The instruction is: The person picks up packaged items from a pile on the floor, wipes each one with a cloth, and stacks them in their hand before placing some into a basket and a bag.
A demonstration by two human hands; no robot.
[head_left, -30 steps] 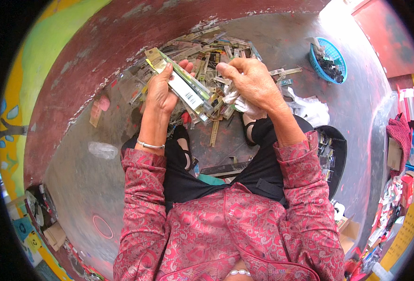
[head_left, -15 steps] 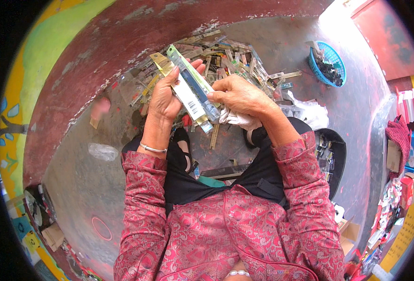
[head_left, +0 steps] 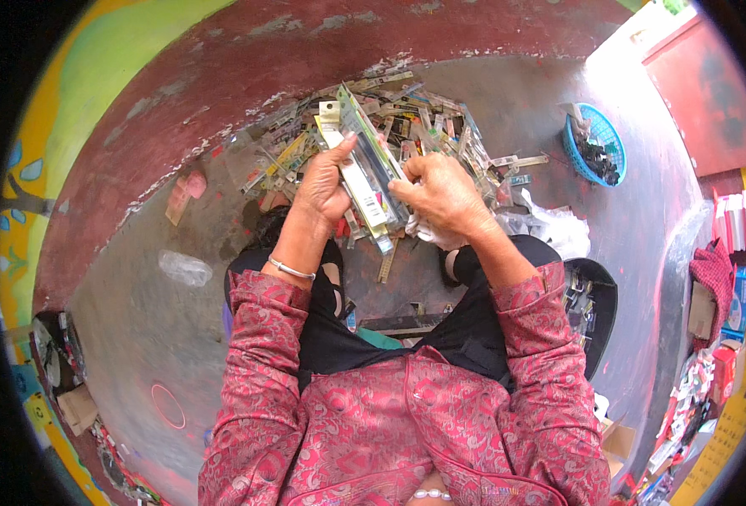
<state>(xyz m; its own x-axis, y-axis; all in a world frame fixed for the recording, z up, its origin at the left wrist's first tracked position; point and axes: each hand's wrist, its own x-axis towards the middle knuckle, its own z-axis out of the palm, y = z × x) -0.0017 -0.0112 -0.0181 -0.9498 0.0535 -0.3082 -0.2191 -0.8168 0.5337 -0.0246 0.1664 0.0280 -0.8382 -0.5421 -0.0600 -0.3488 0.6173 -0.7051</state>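
My left hand (head_left: 324, 187) is wrapped round a small bundle of long, narrow packages (head_left: 358, 181), its thumb lying across their upper part. They are tilted, with pale backing and hanging tabs at the top. A clear plastic front shows something dark inside. At their right edge my right hand (head_left: 447, 196) has its fingers curled against the plastic. Under that hand a crumpled white cloth (head_left: 426, 233) pokes out, seemingly tucked in the palm. Below and beyond the hands lies a heap of similar long packages (head_left: 440, 126) on the floor.
A blue plastic basket (head_left: 594, 143) with dark items stands at the far right. White plastic bags (head_left: 557, 221) lie right of the heap, by a black tub (head_left: 592, 312) holding packages. At left are a clear plastic bag (head_left: 185, 268) and a pink item (head_left: 185, 194). A dark-red wall (head_left: 179, 110) curves behind.
The packages and both hands have shifted slightly to the right in the picture, as has part of the scene. My right hand's fingers are a little more curled at the package edge.
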